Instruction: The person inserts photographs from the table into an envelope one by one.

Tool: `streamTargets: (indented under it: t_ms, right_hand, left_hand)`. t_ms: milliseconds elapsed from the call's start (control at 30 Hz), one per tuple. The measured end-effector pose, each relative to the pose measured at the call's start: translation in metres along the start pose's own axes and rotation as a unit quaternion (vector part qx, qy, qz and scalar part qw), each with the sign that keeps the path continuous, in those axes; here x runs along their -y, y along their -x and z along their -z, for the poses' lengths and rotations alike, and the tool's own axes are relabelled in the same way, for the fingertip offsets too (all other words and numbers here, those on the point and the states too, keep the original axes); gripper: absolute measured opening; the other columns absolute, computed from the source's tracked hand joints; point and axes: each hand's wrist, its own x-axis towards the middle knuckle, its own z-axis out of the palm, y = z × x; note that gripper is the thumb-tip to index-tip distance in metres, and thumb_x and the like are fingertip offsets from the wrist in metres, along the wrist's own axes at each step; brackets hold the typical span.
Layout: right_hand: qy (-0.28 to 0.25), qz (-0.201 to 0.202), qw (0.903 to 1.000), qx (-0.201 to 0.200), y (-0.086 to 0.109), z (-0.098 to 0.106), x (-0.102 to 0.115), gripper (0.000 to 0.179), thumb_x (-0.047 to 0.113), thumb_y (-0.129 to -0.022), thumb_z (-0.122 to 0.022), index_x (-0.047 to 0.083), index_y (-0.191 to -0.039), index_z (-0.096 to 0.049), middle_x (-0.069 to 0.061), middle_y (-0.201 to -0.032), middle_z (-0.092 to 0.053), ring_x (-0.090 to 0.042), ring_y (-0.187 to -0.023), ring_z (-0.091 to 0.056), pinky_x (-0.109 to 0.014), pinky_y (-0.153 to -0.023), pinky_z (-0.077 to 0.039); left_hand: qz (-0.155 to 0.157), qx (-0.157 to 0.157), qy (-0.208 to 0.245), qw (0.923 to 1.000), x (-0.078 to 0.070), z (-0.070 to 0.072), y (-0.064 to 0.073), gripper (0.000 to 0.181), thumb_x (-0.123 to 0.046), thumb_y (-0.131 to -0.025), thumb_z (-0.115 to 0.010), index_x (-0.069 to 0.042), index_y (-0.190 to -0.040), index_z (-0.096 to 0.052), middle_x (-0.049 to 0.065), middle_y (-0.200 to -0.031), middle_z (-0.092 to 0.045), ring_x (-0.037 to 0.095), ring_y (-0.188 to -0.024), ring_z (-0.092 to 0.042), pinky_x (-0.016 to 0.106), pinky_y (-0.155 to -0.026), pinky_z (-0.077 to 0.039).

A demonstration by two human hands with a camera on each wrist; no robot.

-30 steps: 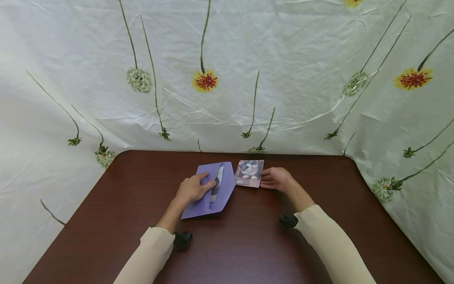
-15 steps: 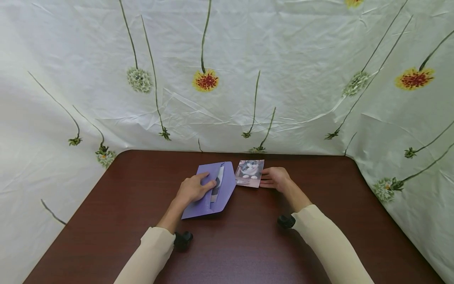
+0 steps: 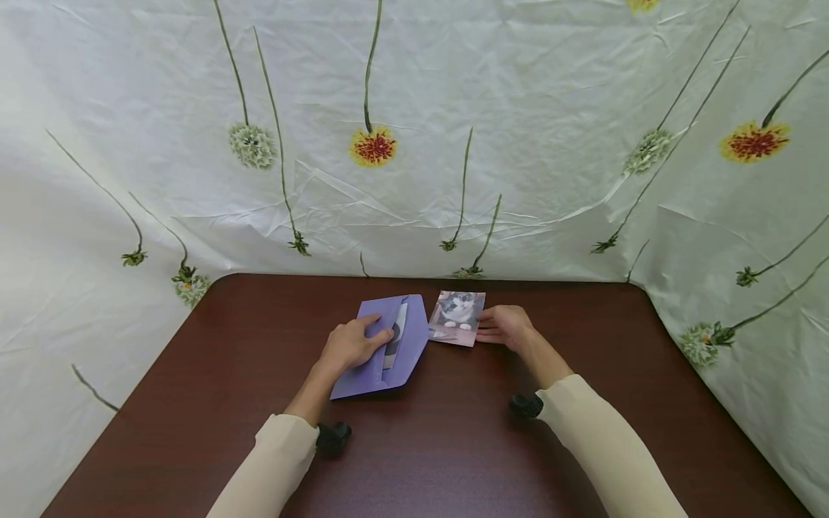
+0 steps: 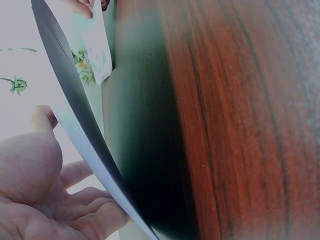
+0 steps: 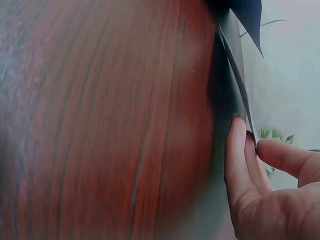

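In the head view, my left hand [image 3: 350, 344] grips a purple envelope [image 3: 370, 374], its thumb lying beside the opening. The pointed flap is unfolded toward the right. Part of a photo [image 3: 392, 348] with a dark rounded shape shows inside the pocket. To the right, my right hand [image 3: 509, 327] pinches a second photo [image 3: 455, 316], of a grey and white cat, by its right edge. That photo's lower left corner is right at the flap's tip. In the left wrist view the envelope [image 4: 85, 130] is tilted up from the table, and in the right wrist view thumb and fingers meet at the cat photo's edge [image 5: 245, 97].
Everything is over a dark reddish-brown wooden table [image 3: 440, 446] with rounded far corners. A white cloth [image 3: 531, 93] printed with flowers hangs behind the table and along both sides. Black wrist devices [image 3: 526, 405] sit below both wrists.
The cat photo has turned slightly, its lower right corner dipping toward me and its top shifting a little right. The left hand and the envelope have stayed put.
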Motion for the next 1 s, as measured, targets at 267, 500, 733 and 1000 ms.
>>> streamTargets:
  t_ms: [267, 500, 733, 1000]
  right_hand:
    - [-0.001, 0.011, 0.9999, 0.007, 0.006, 0.011, 0.005, 0.032, -0.004, -0.093, -0.057, -0.015, -0.123, -0.055, -0.021, -0.106, -0.066, -0.021, -0.078, -0.07, -0.037, -0.075, -0.062]
    - [0.015, 0.019, 0.9994, 0.024, 0.011, 0.021, 0.012, 0.037, -0.004, -0.096, -0.054, -0.02, -0.129, -0.051, -0.019, -0.102, -0.068, -0.021, -0.078, -0.07, -0.036, -0.075, -0.062]
    - [0.02, 0.038, 0.9978, 0.049, 0.016, 0.026, 0.018, 0.03, -0.008, -0.096, -0.052, -0.02, -0.123, -0.054, -0.015, -0.093, -0.07, -0.019, -0.077, -0.071, -0.033, -0.071, -0.062]
    - [0.037, 0.058, 0.9957, 0.062, 0.026, 0.029, 0.028, 0.031, -0.01, -0.095, -0.052, -0.022, -0.123, -0.053, -0.011, -0.088, -0.07, -0.018, -0.078, -0.071, -0.032, -0.072, -0.062]
  left_hand:
    - [-0.001, -0.001, -0.001, 1.0, 0.001, -0.001, -0.001, 0.063, -0.048, -0.099, -0.056, -0.013, -0.151, -0.05, 0.023, -0.148, -0.053, 0.049, -0.137, -0.047, 0.061, -0.108, -0.041]
    - [0.0, 0.0, 0.0, 1.0, 0.001, -0.001, -0.001, 0.063, -0.048, -0.099, -0.056, -0.013, -0.151, -0.05, 0.024, -0.148, -0.053, 0.049, -0.138, -0.047, 0.061, -0.108, -0.041]
    - [0.0, 0.0, 0.001, 1.0, 0.001, 0.0, 0.0, 0.062, -0.047, -0.099, -0.056, -0.012, -0.151, -0.05, 0.025, -0.148, -0.052, 0.049, -0.138, -0.047, 0.061, -0.108, -0.04]
    - [-0.001, -0.001, -0.002, 1.0, 0.0, 0.001, 0.001, 0.063, -0.047, -0.099, -0.056, -0.012, -0.151, -0.05, 0.025, -0.148, -0.053, 0.05, -0.137, -0.047, 0.061, -0.108, -0.041]
